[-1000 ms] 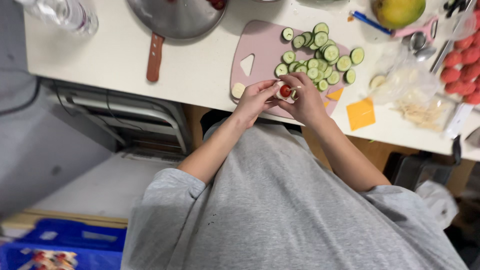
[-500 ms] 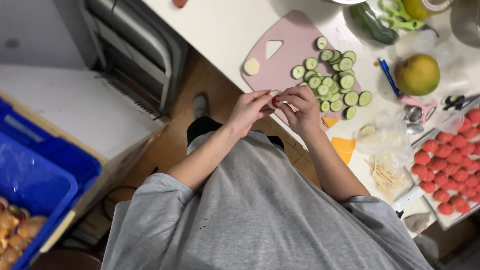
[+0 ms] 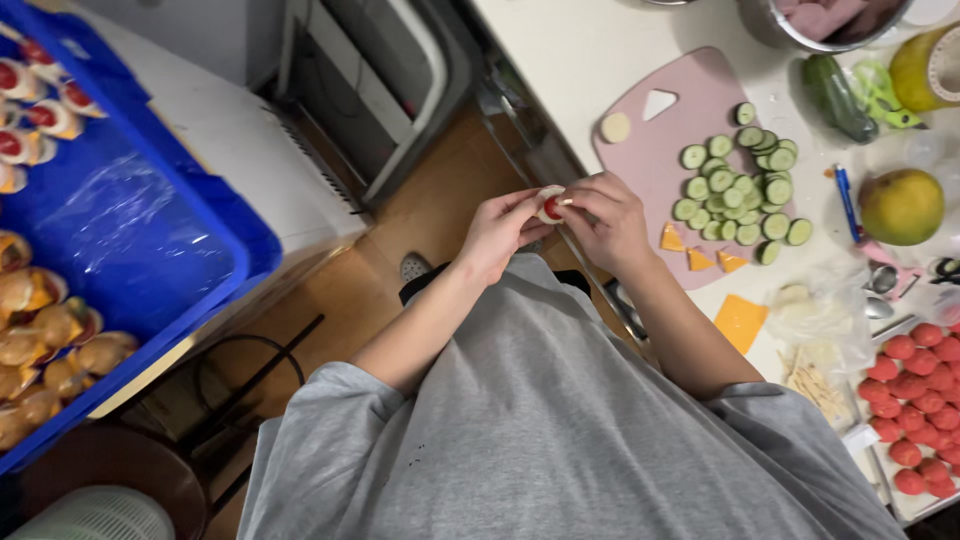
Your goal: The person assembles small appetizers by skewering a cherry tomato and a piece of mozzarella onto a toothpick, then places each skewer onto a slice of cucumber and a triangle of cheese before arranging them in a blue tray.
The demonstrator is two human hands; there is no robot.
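Pink plastic is showing under most of the food: a cutting board (image 3: pixel 660 150) is lying on the white counter (image 3: pixel 590 50) to the right of our hands. We are pinching a small snack (image 3: pixel 550 205), a pale round slice with a red piece on it, between both hands just off the counter's edge, left of the board. Our left hand (image 3: pixel 497 232) is closing its fingertips on the left side of the snack, and our right hand (image 3: pixel 607 218) is closing on its right side, with a thin pale stick poking out by the thumb. Both hands are clamping on that one piece, fingers together. On the board, cucumber slices (image 3: pixel 745 180) are lying in a loose heap toward the right, a single pale round slice (image 3: pixel 615 127) is sitting apart at the far left corner, and orange cheese triangles (image 3: pixel 697 250) are resting along the near edge. A larger cheese square (image 3: pixel 741 322) is lying on the counter nearer to us. Red tomato pieces (image 3: pixel 915 400) are filling a tray at the right, a yellow-green fruit (image 3: pixel 901 206) is sitting beyond them, and a blue crate (image 3: pixel 150 240) holding finished snacks is standing at the far left.
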